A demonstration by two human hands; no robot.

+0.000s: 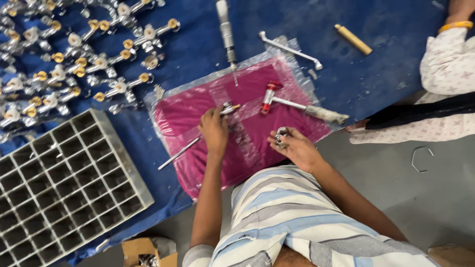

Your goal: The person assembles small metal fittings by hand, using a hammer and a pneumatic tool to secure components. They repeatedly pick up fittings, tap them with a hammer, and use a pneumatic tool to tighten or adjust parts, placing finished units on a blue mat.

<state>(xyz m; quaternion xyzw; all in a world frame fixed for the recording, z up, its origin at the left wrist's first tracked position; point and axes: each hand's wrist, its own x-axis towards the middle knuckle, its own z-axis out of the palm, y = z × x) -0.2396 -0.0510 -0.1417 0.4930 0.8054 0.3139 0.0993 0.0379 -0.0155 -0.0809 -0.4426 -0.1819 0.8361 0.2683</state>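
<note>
My left hand (213, 131) is closed around a small chrome fitting with a brass tip (229, 108), resting on a pink cloth wrapped in clear plastic (188, 111). A thin metal rod (178, 153) runs out from under that hand toward the lower left. My right hand (294, 147) pinches a small shiny metal ring part (280, 136) over the cloth's near right edge. Between and beyond the hands lies a red-handled tool (269, 96) with a steel shaft and a wrapped end (326, 114).
Several chrome taps with brass ends (99, 62) cover the blue sheet (277, 20) at upper left. A grey grid tray (64, 183) sits at the left. A driver tool (226, 34), a bent steel bar (289, 49) and a wooden handle (352, 39) lie beyond. Another person's sleeve (445, 59) is at the right.
</note>
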